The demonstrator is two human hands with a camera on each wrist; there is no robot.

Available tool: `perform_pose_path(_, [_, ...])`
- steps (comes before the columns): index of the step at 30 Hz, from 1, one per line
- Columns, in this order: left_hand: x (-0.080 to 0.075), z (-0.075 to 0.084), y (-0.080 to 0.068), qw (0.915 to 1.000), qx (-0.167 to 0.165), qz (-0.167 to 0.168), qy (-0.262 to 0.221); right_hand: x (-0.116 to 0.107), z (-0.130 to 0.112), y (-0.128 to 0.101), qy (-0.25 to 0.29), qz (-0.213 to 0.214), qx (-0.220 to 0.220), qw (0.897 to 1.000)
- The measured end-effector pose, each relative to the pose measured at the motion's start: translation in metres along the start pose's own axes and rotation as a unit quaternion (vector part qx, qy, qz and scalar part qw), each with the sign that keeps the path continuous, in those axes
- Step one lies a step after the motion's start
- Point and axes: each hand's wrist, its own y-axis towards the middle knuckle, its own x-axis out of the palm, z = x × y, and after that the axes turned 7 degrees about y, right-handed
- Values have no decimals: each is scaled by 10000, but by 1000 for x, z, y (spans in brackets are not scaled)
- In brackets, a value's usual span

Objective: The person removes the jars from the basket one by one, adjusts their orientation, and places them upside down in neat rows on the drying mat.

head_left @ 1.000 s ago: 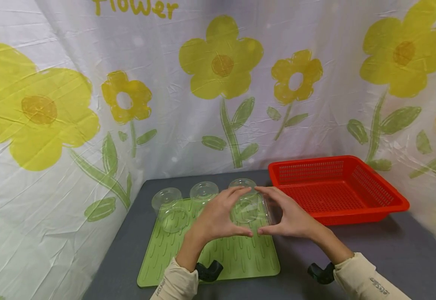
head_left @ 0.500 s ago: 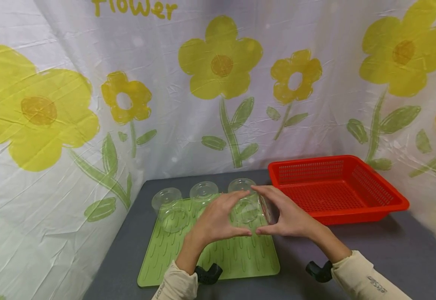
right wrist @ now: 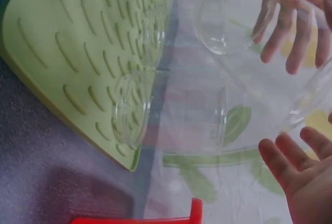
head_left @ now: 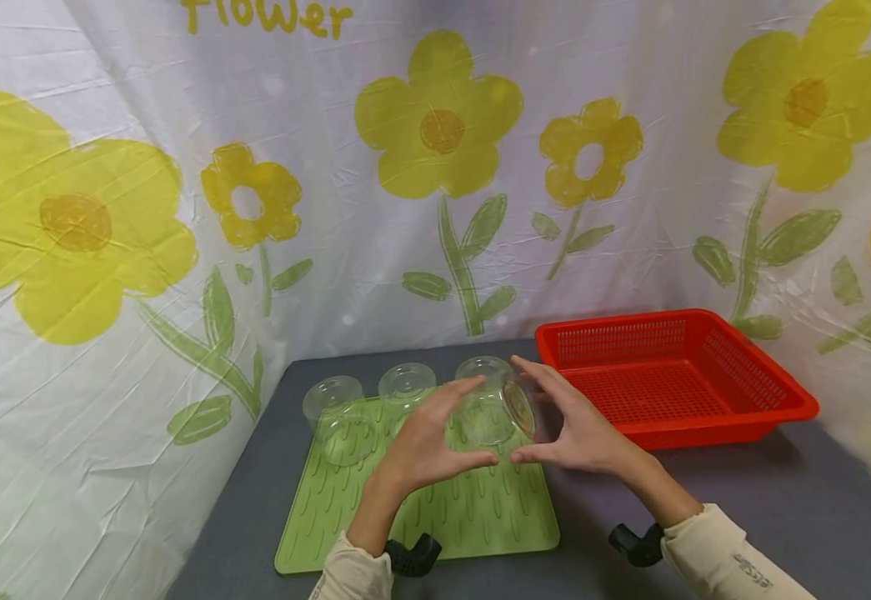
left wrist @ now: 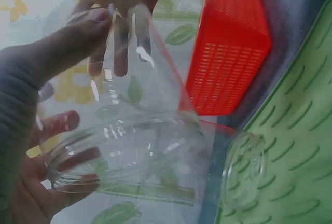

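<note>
A clear cup (head_left: 519, 408) lies on its side between my two hands, above the back right of a green ribbed mat (head_left: 473, 508). My left hand (head_left: 423, 437) holds it, thumb on the near side and fingers round the back. In the left wrist view the cup's thick ring (left wrist: 124, 151) faces the camera. My right hand (head_left: 573, 425) is spread round the cup's other end. Its fingers (right wrist: 295, 154) look fairly straight, tips near the glass edge. Clear cups (head_left: 333, 400) stand in a row at the mat's back edge, the rightmost overlapped by the held cup.
An open red plastic basket (head_left: 660, 392) with slotted walls stands at the back right of the dark grey table (head_left: 705, 500). A white cloth (head_left: 330, 275) printed with yellow flowers hangs behind and at the sides.
The cup has turned so that its round end shows tilted to the right. My right forefinger has lifted and straightened, and the gap between my two hands has widened slightly.
</note>
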Motion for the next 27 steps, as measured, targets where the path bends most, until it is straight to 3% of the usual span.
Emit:
perform_pose_path(5, [3, -2, -6, 9949, -262, 509, -832, 1, -1, 0, 759, 217, 197, 9967])
perform_pose_path(9, [5, -2, -10, 9834, -313, 821, -1591, 4, -2, 1, 1667, 215, 303, 9853])
perform_pose_path(13, [8, 0, -12, 9706, -358, 900, -2202, 8, -2, 3, 2263, 136, 318, 9734])
perform_pose_path(21, [9, 3, -16, 9617, -321, 961, -2546, 14, -3, 10, 2833, 67, 114, 9589])
perform_pose_path(27, [10, 2, -18, 9586, -307, 947, -2669, 17, -6, 12, 2801, 107, 77, 9599])
